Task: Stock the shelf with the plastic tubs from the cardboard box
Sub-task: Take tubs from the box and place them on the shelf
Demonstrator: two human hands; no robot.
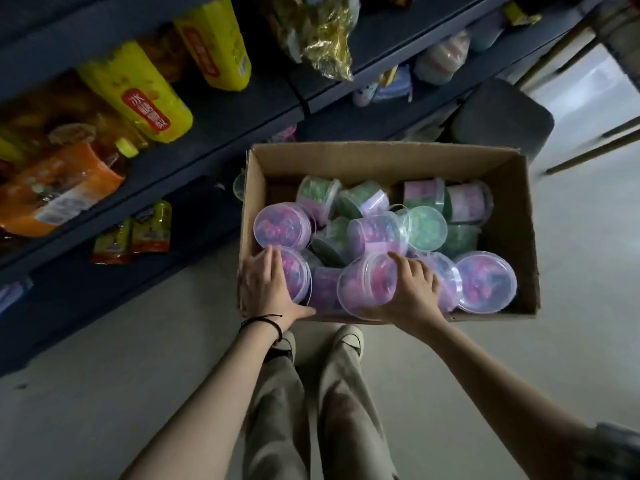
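Note:
An open cardboard box (512, 237) stands on the floor in front of my feet, filled with several clear-lidded plastic tubs, some purple and some green. My left hand (265, 289) curls round a purple tub (294, 275) at the box's near left corner. My right hand (414, 289) grips another purple tub (367, 285) lying on its side near the front wall. More purple tubs (485, 282) and green tubs (424, 226) lie tumbled behind them. The dark shelf unit (214, 123) runs along the left.
The shelves hold yellow bags (138, 91), an orange pack (59, 188), small packets (149, 230) and a gold foil bag (322, 36). Some tubs (440, 60) stand on a far shelf. A dark stool (502, 116) stands behind the box. The floor to the right is bare grey.

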